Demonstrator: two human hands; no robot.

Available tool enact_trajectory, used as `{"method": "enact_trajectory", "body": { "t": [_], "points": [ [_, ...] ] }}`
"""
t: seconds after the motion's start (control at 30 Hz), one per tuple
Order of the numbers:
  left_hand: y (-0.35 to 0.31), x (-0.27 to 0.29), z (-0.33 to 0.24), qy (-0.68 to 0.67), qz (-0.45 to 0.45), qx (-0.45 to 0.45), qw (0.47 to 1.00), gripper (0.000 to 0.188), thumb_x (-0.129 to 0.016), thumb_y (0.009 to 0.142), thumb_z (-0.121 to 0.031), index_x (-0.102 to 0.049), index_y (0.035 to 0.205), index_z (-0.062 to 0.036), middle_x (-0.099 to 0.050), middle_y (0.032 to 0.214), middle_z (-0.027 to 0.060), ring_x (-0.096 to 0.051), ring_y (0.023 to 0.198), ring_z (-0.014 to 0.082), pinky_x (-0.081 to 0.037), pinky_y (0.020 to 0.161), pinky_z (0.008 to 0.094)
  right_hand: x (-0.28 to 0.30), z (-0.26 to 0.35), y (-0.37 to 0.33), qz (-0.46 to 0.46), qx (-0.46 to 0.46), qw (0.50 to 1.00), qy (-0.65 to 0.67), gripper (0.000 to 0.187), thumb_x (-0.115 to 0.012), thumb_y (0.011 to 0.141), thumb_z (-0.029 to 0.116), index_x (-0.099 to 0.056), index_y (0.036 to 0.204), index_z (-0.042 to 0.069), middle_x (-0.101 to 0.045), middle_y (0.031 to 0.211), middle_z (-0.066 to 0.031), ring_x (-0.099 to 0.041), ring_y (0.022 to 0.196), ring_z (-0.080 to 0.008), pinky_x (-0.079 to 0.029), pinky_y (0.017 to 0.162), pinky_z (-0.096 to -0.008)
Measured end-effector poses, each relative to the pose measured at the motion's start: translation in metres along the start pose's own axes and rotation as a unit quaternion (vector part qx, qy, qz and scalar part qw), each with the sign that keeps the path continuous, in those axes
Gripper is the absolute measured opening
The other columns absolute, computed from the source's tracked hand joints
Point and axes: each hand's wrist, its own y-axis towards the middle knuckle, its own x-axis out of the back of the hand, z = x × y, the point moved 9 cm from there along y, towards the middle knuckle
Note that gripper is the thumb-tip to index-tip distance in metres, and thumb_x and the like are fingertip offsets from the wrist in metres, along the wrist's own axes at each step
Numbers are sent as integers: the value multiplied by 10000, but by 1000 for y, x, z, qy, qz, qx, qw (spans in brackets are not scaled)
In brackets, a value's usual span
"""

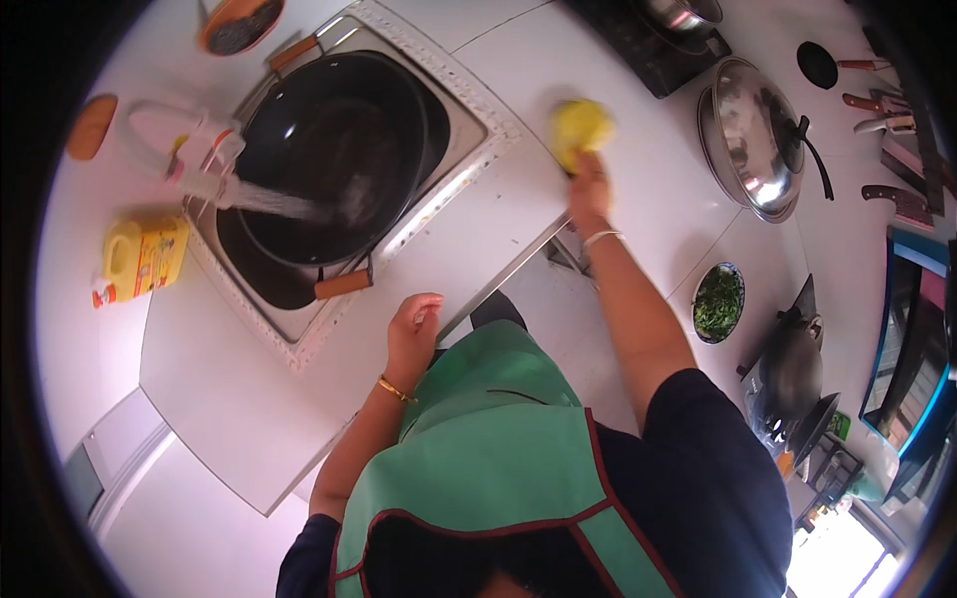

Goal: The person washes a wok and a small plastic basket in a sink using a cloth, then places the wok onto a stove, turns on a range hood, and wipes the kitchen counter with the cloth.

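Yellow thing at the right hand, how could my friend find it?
Start at the sink with the big black pan, then go right along the white counter. The right hand is on a blurry yellow cloth or sponge. Unlike the yellow bottle left of the sink, it's a rounded lump.

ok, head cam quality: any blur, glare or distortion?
Head view: right hand and yellow cloth smeared, likely by motion; head view: glare on the metal lid, bright opening at lower right blown out; head view: fisheye curves the counter edge at lower left.
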Motion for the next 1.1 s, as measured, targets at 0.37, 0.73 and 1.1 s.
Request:
{"method": "enact_trajectory", "body": {
  "t": [0.37, 0.73, 1.1],
  "points": [
    [-155, 166, 60, -131, -107, 122, 978, 108, -482, 896, -41, -573, 954, -38, -601, 914, 33, -595, 764, 101, -499, 684, 241, -137, 374, -329, 479, 122, 812, 310, 157, -519, 809, 143, -619, 896, 59, -585, 881, -146, -543, 836, -323, -438, 767, -407],
    [-274, 357, 24, 121, -343, -29, 931, 214, -530, 880, -135, -589, 1053, -24, -611, 984, 92, -585, 897, 165, -462, 798, 314, -122, 539, -416, 739, 51, 558, 374, 272, -512, 828, 103, -595, 1069, 8, -645, 969, -103, -614, 809, -178, -487, 783, -301],
    [-147, 187, 19, -442, -36, 149, 884, 382, -412, 953, -384, -530, 1106, -54, -591, 1011, 65, -587, 930, 173, -493, 796, 328, -8, 452, -276, 280, 157, 908, 268, 115, -543, 829, 143, -573, 904, 62, -620, 939, -112, -592, 828, -285, -479, 772, -351]
  ]
}}
